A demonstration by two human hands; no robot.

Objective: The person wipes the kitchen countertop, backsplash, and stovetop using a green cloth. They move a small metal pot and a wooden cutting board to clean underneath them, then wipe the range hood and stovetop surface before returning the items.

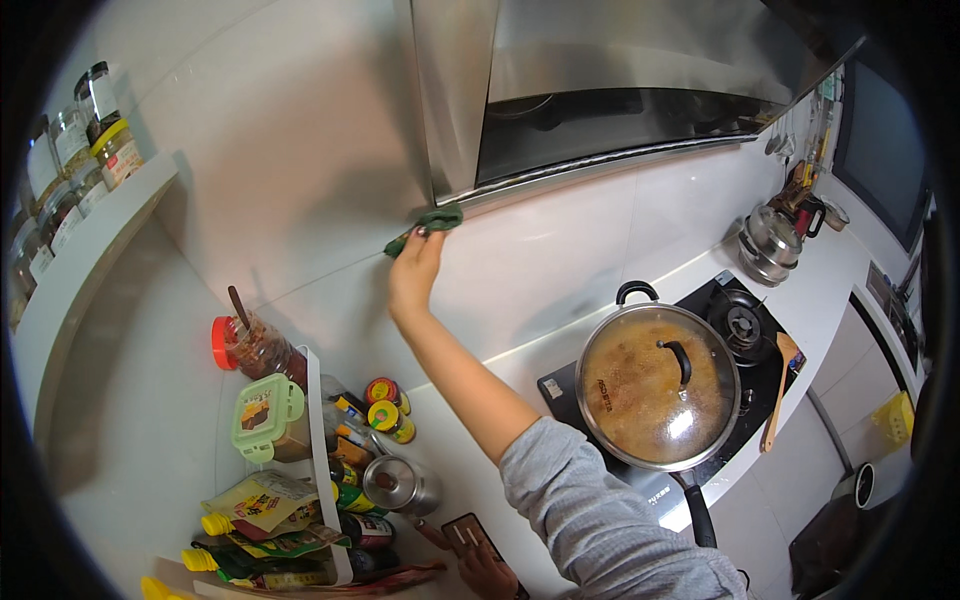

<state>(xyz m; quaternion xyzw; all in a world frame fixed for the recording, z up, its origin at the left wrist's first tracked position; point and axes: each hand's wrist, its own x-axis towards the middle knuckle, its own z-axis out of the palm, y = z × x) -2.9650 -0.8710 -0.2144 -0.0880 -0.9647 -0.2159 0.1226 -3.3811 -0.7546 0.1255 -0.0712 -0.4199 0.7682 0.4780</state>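
My right hand [417, 271], at the end of a grey-sleeved arm, holds a crumpled dark green cloth [441, 217]. The cloth lies against the white tiled wall [315, 217], at the lower corner of the stainless steel range hood [457, 112]. Low in the view, my left hand [484, 574] rests over a dark flat rectangular device [480, 526], possibly a phone, beside a saucepan's handle; its grip is partly hidden. A large frying pan [705, 517] under a glass lid [645, 390] stands on the black gas hob [559, 381], with brownish bubbling food inside.
A wooden spatula [776, 397] lies along the hob's edge. Bottles, jars and bags crowd a white rack [326, 465], near a lidded steel pot [401, 484]. Spice jars fill a curved shelf [105, 240]. Stacked steel pots [769, 244] stand in the far corner.
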